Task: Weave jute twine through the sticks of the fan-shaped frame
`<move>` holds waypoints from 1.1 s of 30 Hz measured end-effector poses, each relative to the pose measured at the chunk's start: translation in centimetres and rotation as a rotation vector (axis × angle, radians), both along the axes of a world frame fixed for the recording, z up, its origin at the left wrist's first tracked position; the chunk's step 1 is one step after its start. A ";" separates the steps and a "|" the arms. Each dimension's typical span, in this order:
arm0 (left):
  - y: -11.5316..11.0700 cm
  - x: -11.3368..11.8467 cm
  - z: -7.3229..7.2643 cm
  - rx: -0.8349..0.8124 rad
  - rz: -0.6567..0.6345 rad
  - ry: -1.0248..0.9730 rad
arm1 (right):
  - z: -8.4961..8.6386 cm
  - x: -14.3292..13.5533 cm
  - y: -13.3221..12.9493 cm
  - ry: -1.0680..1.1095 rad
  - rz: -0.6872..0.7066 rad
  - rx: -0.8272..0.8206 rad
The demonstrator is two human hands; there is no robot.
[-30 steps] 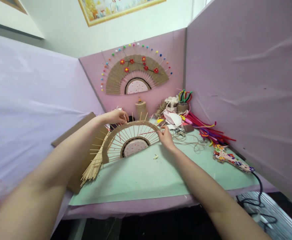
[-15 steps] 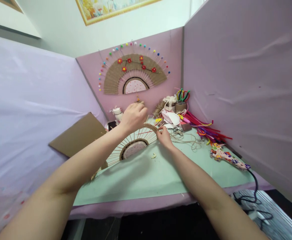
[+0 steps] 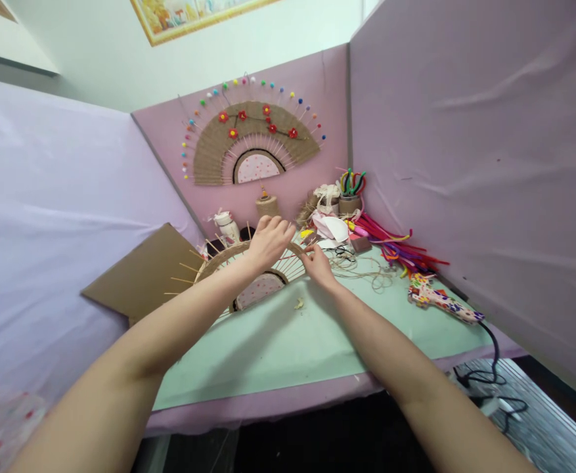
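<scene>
A half-round fan frame of thin sticks lies in front of me, with a pink dotted half-disc (image 3: 261, 290) at its base and a woven twine band (image 3: 226, 255) arching across the sticks. My left hand (image 3: 271, 240) is closed at the top of this band, its fingers curled down over the sticks; what they pinch is hidden. At the fan's right end, my right hand (image 3: 318, 264) pinches the band's edge between thumb and fingers. Stick tips poke out past the band on the left.
A finished fan (image 3: 255, 135) with red flowers hangs on the pink back panel. Behind my hands stand a twine spool (image 3: 266, 205) and a white bottle (image 3: 227, 226). Pipe cleaners (image 3: 400, 246) and a corded glue gun (image 3: 443, 300) lie right; a brown board (image 3: 140, 276) leans left.
My left hand has come down from above the fan onto its band, uncovering the twine spool. My right hand keeps its grip at the right end. The view has shifted slightly.
</scene>
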State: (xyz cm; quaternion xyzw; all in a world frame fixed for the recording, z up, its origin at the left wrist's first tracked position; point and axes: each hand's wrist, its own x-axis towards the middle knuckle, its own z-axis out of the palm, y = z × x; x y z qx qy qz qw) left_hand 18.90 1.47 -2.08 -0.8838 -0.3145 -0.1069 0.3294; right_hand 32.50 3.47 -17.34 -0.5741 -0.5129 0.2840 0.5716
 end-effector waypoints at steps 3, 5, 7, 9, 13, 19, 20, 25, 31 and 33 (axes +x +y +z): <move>0.7 0.3 -0.6 -0.007 0.010 0.005 | 0.0 0.0 0.0 -0.009 0.001 -0.004; 1.4 0.4 -0.5 -0.004 -0.003 -0.018 | 0.0 0.1 -0.1 -0.013 -0.003 -0.005; 2.1 0.4 -0.2 -0.030 -0.010 -0.018 | 0.0 0.1 -0.1 -0.015 -0.005 -0.004; 2.7 0.4 0.1 -0.084 -0.009 -0.001 | 0.1 0.1 -0.1 -0.015 -0.003 -0.003; 3.3 0.2 -0.2 -0.194 0.000 0.031 | 0.3 0.4 0.0 -0.003 -0.007 0.006; 3.5 0.4 -1.4 -0.213 -0.002 -0.109 | 0.6 1.4 0.3 0.038 -0.055 0.036; 3.5 0.5 -1.6 -0.206 -0.003 -0.116 | 0.7 1.7 0.3 0.044 -0.066 0.044; 3.4 0.9 -1.9 -0.156 0.011 -0.114 | 1.6 3.3 0.4 0.072 -0.149 0.105; 2.4 1.3 -1.8 -0.117 0.029 -0.055 | 2.6 3.9 0.8 0.093 -0.218 0.226; 2.2 1.4 -1.9 -0.096 0.044 -0.027 | 2.9 3.9 1.2 0.089 -0.232 0.254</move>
